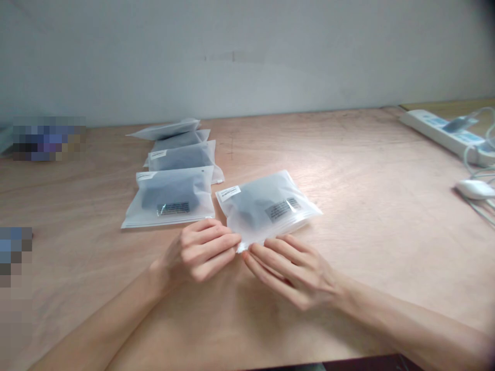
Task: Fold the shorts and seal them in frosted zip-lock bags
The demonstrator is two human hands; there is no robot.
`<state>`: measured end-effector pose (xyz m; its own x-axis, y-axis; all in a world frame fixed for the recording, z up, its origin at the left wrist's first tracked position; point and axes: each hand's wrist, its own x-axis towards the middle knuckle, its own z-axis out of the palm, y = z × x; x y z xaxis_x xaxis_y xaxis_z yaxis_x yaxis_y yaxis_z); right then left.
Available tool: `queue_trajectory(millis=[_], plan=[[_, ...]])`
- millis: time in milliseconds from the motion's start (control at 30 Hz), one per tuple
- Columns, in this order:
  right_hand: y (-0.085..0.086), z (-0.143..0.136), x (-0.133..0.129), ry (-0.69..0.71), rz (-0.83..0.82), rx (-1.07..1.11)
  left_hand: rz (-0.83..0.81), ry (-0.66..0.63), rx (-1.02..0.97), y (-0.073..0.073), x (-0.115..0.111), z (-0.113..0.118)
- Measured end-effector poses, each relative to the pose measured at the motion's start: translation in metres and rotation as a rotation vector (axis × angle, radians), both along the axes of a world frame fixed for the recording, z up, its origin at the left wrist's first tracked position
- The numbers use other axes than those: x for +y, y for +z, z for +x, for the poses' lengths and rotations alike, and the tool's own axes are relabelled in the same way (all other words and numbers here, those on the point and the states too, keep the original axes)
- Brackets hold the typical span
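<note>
A frosted zip bag (266,201) with a dark item inside lies tilted in front of me, with a white label at its top left corner and a dark printed patch near its lower edge. My left hand (209,250) pinches the near left corner of its zip edge. Right beside it, my right hand (288,268) has its fingers closed on the same edge. The fingertips of both hands almost meet there. Just left of this bag lies a similar frosted bag (174,196), apart from my hands.
Behind the left bag, several more frosted bags (181,154) overlap in a row toward the wall. A white power strip (444,134) with cables and a white plug-like piece (475,189) lie at the right. Blurred-out items (48,138) sit at the left side of the wooden table (348,149).
</note>
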<state>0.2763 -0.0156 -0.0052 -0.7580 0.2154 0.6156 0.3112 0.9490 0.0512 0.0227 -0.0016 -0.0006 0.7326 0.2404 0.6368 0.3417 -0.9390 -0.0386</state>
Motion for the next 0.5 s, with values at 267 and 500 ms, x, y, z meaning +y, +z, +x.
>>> queue_trajectory(millis=[267, 500], plan=[[-0.003, -0.001, -0.007, 0.006, -0.057, 0.012, 0.013, 0.009, -0.012, 0.003, -0.016, 0.017], [-0.007, 0.006, -0.001, -0.024, -0.056, -0.002, -0.037, 0.035, 0.009, -0.001, -0.009, 0.013]])
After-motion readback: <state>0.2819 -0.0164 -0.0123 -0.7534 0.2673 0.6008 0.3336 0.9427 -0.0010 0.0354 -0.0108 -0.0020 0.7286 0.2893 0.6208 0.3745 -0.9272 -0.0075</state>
